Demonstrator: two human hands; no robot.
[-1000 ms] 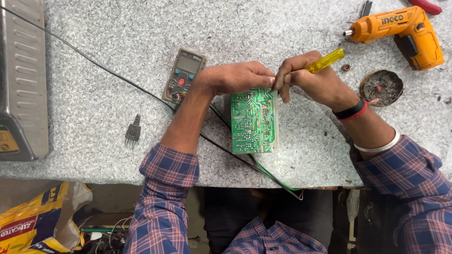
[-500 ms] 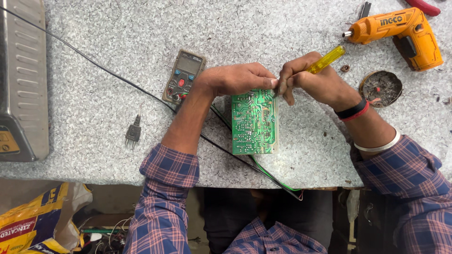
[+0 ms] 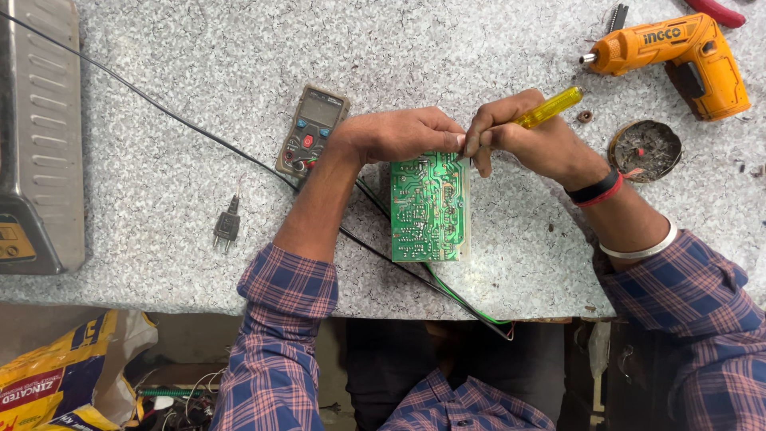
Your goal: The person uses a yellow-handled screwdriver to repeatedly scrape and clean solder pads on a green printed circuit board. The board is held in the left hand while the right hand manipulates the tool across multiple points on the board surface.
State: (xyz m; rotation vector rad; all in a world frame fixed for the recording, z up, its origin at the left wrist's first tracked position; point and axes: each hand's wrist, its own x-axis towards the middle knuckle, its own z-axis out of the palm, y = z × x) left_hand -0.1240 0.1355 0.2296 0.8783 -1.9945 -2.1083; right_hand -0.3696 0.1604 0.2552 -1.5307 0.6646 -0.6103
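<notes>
Head view, looking straight down on a grey speckled worktop (image 3: 479,48).

Green circuit board (image 3: 428,207) lies solder side up near the front edge of the worktop, centre of the scene. Left hand (image 3: 403,134) comes in from the left, fingers curled over the board's far edge, pinning it there. Right hand (image 3: 523,137) is clenched around a yellow-handled screwdriver (image 3: 548,108); handle sticks out to the far right, tip end hidden behind the fingers at the board's far right corner. Both hands almost touch there.

Black and green wires (image 3: 463,299) run from under the board over the near table edge.

Brown multimeter (image 3: 313,129) just left of the left wrist, partly under it. A black cable (image 3: 159,112) crosses the worktop diagonally from the far left. Small black plug (image 3: 227,225) lies apart, left of the forearm.

Orange cordless driver (image 3: 678,56) far right. Round tin lid (image 3: 645,149) holding small bits sits near the right wrist. Grey metal casing (image 3: 36,136) at the left edge. Yellow sack (image 3: 56,375) below the table.
</notes>
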